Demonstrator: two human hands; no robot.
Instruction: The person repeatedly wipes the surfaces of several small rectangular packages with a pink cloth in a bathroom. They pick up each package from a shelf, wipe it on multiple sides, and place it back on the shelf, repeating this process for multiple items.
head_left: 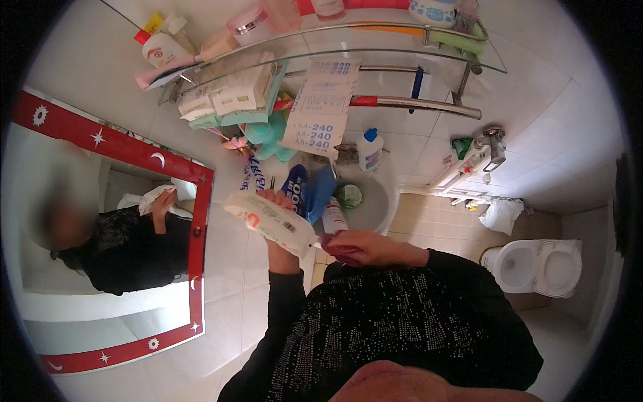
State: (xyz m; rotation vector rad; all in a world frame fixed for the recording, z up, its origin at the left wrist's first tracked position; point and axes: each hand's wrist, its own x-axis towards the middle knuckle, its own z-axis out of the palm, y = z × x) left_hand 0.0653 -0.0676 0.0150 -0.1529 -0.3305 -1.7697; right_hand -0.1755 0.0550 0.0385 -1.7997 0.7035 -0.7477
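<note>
My left hand (276,198) is wrapped round a white soft plastic pack (271,223) with a barcode, held tilted over the near left edge of the sink (385,213). Only some fingers show past the pack's far side. In my right hand (380,249) a dark red cloth (340,246) is bunched up, close to the pack's right end. Just beyond both hands stand a dark blue bottle (295,186), a blue item (323,193) that could be a glove or cloth, and a white and red container (333,216).
A blue-capped white bottle (370,153) stands at the sink's back, and a green round item (349,196) lies in the basin. Above runs a glass shelf (388,48) with toiletries and a hanging cardboard sheet (321,107). A red-framed mirror (201,234) is left, a toilet (519,268) right.
</note>
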